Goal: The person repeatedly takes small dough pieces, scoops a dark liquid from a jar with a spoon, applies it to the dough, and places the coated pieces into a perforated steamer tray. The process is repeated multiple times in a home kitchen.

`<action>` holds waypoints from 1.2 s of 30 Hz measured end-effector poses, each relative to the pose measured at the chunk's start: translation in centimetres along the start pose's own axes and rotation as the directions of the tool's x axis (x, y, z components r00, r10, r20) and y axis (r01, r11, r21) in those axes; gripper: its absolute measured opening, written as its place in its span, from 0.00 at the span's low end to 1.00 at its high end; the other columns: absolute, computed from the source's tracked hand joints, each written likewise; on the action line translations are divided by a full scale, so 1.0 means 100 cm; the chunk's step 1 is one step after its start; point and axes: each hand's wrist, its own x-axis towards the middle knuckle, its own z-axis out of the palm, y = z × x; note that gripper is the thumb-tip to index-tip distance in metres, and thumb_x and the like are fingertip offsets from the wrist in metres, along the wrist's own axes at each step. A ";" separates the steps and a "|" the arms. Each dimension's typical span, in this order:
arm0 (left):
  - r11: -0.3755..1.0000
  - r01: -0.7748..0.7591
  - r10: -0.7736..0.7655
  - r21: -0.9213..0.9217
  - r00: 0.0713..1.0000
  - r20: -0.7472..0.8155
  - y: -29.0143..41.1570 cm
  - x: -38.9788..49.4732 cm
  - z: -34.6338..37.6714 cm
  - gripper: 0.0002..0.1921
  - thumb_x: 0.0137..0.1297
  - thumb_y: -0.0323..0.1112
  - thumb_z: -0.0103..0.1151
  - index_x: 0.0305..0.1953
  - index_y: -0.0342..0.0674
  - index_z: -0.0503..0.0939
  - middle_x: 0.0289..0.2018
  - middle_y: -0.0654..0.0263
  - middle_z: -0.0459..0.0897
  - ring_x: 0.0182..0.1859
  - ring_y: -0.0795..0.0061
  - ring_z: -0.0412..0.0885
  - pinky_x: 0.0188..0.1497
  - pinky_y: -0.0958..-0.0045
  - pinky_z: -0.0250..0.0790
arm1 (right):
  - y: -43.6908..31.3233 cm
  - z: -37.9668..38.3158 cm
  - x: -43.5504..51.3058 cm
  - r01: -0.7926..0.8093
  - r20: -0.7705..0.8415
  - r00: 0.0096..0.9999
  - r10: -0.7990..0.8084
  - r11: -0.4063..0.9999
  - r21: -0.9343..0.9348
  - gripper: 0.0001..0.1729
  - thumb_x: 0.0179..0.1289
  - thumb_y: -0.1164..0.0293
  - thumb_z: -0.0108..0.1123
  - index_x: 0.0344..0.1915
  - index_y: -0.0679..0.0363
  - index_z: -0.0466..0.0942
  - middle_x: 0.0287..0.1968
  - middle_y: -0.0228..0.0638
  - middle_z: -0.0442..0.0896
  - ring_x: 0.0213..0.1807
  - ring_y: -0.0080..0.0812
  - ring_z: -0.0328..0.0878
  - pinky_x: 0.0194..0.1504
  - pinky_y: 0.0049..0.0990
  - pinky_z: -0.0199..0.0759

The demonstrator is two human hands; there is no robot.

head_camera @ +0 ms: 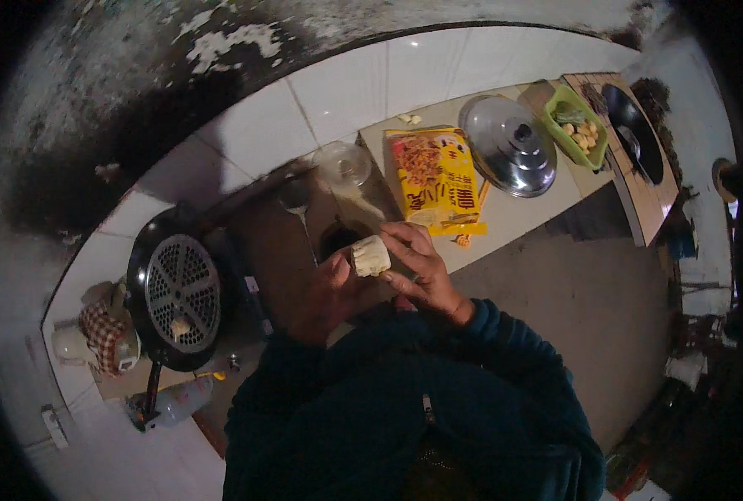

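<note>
A short, pale, ridged piece of food [371, 256], possibly dough, is held up between my two hands. My right hand [423, 270] grips its right side, with fingertips above and thumb below. My left hand [326, 291], mostly in shadow, has its thumb at the left side; its other fingers are hard to make out. Below and behind the piece is a dark round opening or vessel [339, 238]. A metal ladle or spoon [306, 222] lies just left of it. A clear plastic bowl [345, 165] sits beyond, near the tiled wall.
A yellow food packet [437, 178] lies on the pale counter [522, 216], beside a domed pot lid [510, 147]. Farther right are a green basket [553, 125] holding yellowish chunks and a black wok [634, 134]. At left stands a black pan [138, 282] with a perforated-looking disc.
</note>
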 end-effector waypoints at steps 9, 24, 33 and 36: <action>0.962 -0.071 0.148 0.263 0.947 -0.286 0.000 -0.035 -0.055 0.26 0.75 0.42 0.56 0.69 0.43 0.65 0.62 0.60 0.74 0.63 0.65 0.74 0.64 0.61 0.71 | -0.010 0.059 0.027 0.094 0.097 0.991 -0.093 0.996 0.000 0.29 0.58 0.77 0.68 0.61 0.59 0.77 0.67 0.45 0.72 0.68 0.51 0.67 0.67 0.42 0.63; 0.885 -0.465 0.397 -0.034 0.790 -0.466 0.001 -0.110 -0.151 0.20 0.75 0.35 0.56 0.64 0.37 0.69 0.59 0.54 0.76 0.59 0.58 0.78 0.62 0.58 0.74 | 0.118 0.080 -0.017 -0.465 0.233 0.837 0.495 0.868 -0.171 0.27 0.66 0.67 0.66 0.63 0.60 0.73 0.43 0.41 0.83 0.42 0.33 0.82 0.44 0.29 0.76; 0.889 -0.442 0.311 -0.121 0.776 -0.549 0.006 -0.126 -0.141 0.20 0.76 0.38 0.55 0.63 0.37 0.69 0.56 0.55 0.77 0.57 0.58 0.79 0.62 0.58 0.74 | 0.155 0.140 0.052 -0.173 0.287 0.884 0.369 0.829 -0.532 0.26 0.66 0.52 0.62 0.58 0.53 0.77 0.39 0.48 0.86 0.41 0.54 0.84 0.43 0.46 0.78; 0.881 -0.456 0.317 -0.126 0.766 -0.559 0.005 -0.133 -0.141 0.21 0.75 0.39 0.56 0.63 0.37 0.68 0.57 0.55 0.76 0.59 0.58 0.78 0.63 0.58 0.74 | 0.169 0.145 0.054 -0.100 0.378 0.845 0.378 0.806 -0.583 0.21 0.67 0.53 0.60 0.51 0.54 0.82 0.37 0.48 0.86 0.40 0.52 0.84 0.44 0.45 0.78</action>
